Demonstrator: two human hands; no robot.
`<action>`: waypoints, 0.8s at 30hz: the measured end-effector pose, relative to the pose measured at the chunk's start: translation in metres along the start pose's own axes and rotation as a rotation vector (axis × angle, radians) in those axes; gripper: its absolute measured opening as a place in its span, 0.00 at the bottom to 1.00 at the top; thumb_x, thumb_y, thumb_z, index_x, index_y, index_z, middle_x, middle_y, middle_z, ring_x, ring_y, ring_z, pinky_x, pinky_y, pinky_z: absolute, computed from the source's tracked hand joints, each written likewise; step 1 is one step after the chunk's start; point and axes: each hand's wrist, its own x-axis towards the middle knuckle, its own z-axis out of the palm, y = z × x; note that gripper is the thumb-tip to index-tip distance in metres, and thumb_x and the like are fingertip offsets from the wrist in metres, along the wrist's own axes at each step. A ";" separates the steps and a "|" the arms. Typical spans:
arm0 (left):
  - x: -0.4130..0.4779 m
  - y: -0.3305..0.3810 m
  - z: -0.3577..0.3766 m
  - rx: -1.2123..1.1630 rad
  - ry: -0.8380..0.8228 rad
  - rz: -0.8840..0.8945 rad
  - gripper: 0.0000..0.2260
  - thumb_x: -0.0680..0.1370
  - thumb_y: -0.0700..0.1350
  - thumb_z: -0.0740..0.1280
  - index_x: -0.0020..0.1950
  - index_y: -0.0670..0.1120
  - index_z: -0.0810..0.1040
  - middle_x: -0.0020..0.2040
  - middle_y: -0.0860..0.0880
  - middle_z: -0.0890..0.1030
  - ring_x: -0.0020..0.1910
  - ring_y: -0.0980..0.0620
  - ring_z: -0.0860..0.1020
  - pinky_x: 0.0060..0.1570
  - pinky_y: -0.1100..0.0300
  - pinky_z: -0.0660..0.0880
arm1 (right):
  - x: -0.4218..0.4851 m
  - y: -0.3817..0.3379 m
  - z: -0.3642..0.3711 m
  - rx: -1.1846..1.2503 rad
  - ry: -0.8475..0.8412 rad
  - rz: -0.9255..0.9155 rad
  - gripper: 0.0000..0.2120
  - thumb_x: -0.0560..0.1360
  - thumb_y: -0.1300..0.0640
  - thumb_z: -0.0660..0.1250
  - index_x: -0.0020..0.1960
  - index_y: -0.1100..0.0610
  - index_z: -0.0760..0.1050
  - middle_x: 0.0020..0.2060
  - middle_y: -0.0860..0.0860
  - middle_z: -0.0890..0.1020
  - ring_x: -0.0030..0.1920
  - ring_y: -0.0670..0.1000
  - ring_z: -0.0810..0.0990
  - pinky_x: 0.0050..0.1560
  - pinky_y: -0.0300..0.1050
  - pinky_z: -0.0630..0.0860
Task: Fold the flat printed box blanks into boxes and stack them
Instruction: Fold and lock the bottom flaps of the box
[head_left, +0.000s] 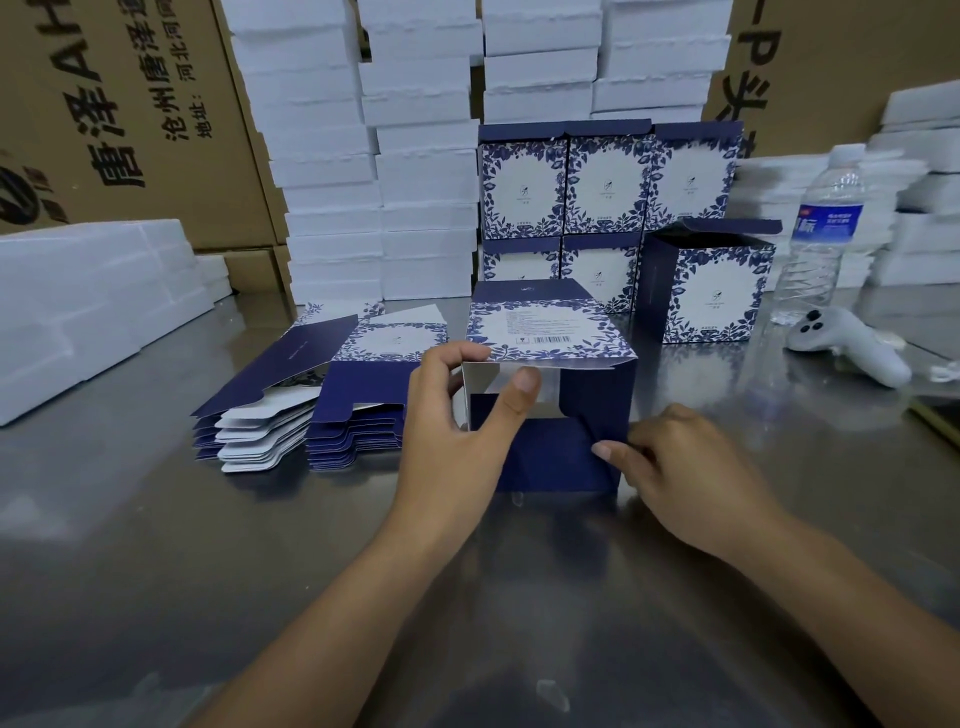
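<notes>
Metal table (156, 519): work surface under both hands.
Flat blanks (332, 364): two fanned piles just left of the left hand, blue and white, touching each other.
Finished boxes (605, 182): stacked two rows high beyond the hands, flower print facing forward.
Open box (711, 291): upright beyond the right hand, top flap raised, beside the stack.
Water bottle (815, 249): upright, far right of the right hand.
White controller (852, 348): lying just in front of the bottle.
White foam cases (415, 171): tall columns behind everything; more of them (88, 301) lie far left of the left hand.
Brown cartons (130, 114): at the back wall, printed in black.
Box (550, 332): part-folded, held between the two hands on the table, barcode face up, open end toward the person.
Left hand (457, 415): fingers curled over the top edge at the box's left corner, thumb pressed on the white inner flap.
Right hand (691, 467): fingers curled, tips pinching the dark blue flap at the box's lower right corner.
</notes>
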 end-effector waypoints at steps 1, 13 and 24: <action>0.000 0.000 0.000 0.004 -0.005 0.002 0.20 0.63 0.69 0.67 0.50 0.62 0.71 0.58 0.56 0.74 0.58 0.66 0.71 0.51 0.69 0.68 | 0.000 0.000 0.001 0.012 -0.001 0.009 0.24 0.77 0.46 0.62 0.25 0.50 0.59 0.26 0.48 0.67 0.36 0.51 0.67 0.34 0.47 0.61; 0.003 0.003 -0.002 -0.038 0.042 -0.020 0.23 0.64 0.68 0.68 0.51 0.57 0.73 0.55 0.57 0.76 0.56 0.66 0.72 0.50 0.73 0.67 | -0.001 0.000 0.005 0.051 -0.135 0.095 0.17 0.77 0.45 0.61 0.34 0.53 0.69 0.34 0.52 0.75 0.38 0.54 0.74 0.41 0.51 0.73; 0.010 0.011 -0.006 -0.159 0.134 -0.076 0.22 0.62 0.64 0.65 0.50 0.53 0.74 0.45 0.62 0.78 0.35 0.71 0.74 0.35 0.76 0.69 | -0.002 -0.005 0.003 0.109 -0.036 0.113 0.23 0.76 0.41 0.58 0.27 0.51 0.64 0.26 0.48 0.71 0.31 0.51 0.72 0.34 0.49 0.69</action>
